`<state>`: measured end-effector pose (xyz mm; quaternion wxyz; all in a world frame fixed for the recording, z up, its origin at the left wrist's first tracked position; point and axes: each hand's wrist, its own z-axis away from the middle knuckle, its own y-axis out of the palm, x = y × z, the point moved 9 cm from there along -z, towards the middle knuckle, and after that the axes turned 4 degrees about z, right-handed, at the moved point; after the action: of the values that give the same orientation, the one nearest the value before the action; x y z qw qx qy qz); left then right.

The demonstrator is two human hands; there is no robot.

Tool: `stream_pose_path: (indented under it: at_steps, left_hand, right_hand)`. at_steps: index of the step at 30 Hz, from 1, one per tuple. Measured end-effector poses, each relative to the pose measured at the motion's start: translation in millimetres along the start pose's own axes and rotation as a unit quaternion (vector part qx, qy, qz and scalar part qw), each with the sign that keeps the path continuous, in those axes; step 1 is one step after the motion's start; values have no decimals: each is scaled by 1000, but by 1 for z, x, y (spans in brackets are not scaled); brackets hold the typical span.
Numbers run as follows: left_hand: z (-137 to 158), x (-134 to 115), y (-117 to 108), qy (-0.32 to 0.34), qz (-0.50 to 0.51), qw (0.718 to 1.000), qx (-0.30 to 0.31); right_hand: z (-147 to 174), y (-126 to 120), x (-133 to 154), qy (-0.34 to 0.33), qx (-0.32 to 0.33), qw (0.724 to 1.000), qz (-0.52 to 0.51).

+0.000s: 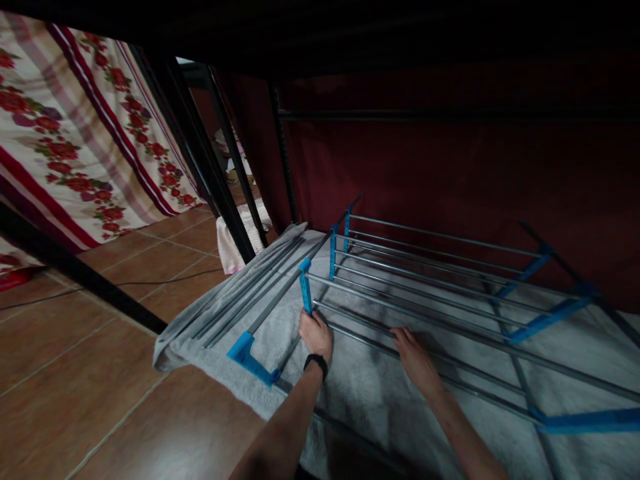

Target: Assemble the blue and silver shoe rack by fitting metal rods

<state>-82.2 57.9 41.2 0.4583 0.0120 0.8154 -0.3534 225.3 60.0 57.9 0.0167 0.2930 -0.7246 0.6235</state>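
A metal rack of grey rods (440, 293) with blue plastic brackets lies on a grey towel (370, 393). My left hand (316, 333), with a dark band on its wrist, is closed around the lower end of an upright blue bracket (305, 287), where a rod meets it. Farther right, my right hand (411, 350) has its fingers curled over one of the lower rods (357, 318). An L-shaped blue corner piece (253, 363) sits left of my left hand. At the rack's right end, more blue brackets (595, 421) join the rods.
Several loose rods (250, 293) lie on the towel's left part. Black frame posts (200, 153) rise at the left, with a dark structure overhead. Behind the rack is a dark red wall (450, 173). A flowered cloth (90, 133) hangs over the tiled floor (115, 347), crossed by a black cable (165, 281).
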Motion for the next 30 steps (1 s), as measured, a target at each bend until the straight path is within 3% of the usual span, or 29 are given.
stream_pose_path:
  at_steps: [9, 20, 30]
  left_hand:
    - [-1, 4, 2, -12, -5, 1000, 13]
    - [-2, 3, 2, -29, -14, 999, 28]
    - [-4, 6, 3, -26, 16, 999, 22]
  right_hand:
    - [0, -19, 15, 3, -49, 999, -16]
    - [6, -17, 24, 1, -34, 999, -7]
    - [5, -43, 41, -20, -44, 993, 109]
